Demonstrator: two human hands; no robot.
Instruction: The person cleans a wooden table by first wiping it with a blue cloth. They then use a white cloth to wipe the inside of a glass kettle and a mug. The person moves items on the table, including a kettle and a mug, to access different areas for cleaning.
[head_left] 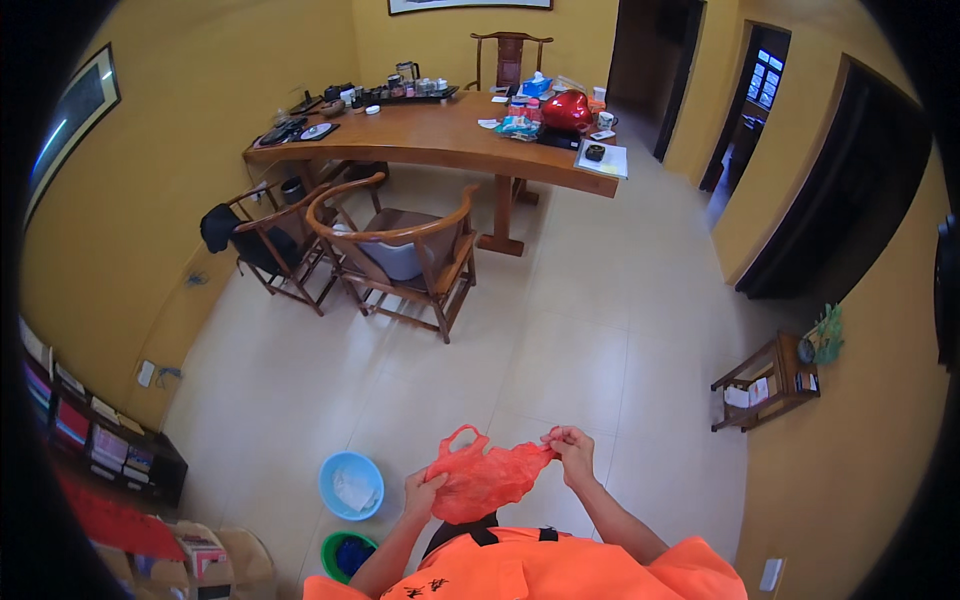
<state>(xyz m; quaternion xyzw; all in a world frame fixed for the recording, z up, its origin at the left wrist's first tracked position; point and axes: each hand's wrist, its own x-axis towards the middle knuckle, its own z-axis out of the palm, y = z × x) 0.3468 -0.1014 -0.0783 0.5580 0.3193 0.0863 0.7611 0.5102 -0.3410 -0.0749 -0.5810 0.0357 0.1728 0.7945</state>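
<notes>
A thin red plastic bag [485, 482] is stretched between my two hands in front of my orange shirt. My left hand [424, 492] grips its left side, below a looped handle that sticks up. At the opposite end, my right hand [572, 452] pinches a gathered corner of the bag. The bag looks crumpled and flat; no contents can be made out. On the floor beside my left forearm stand a light blue basin [352, 486] with white cloth or paper in it and a green basin [346, 556] holding something dark blue.
Ahead stands a long wooden table [430, 125] with tea things and a red heart-shaped balloon [567, 112]. Two wooden armchairs [440, 245] are on its near side. A low bookshelf [120, 450] and paper bags [245, 560] lie left; a small wooden stand [765, 385] with a plant is right.
</notes>
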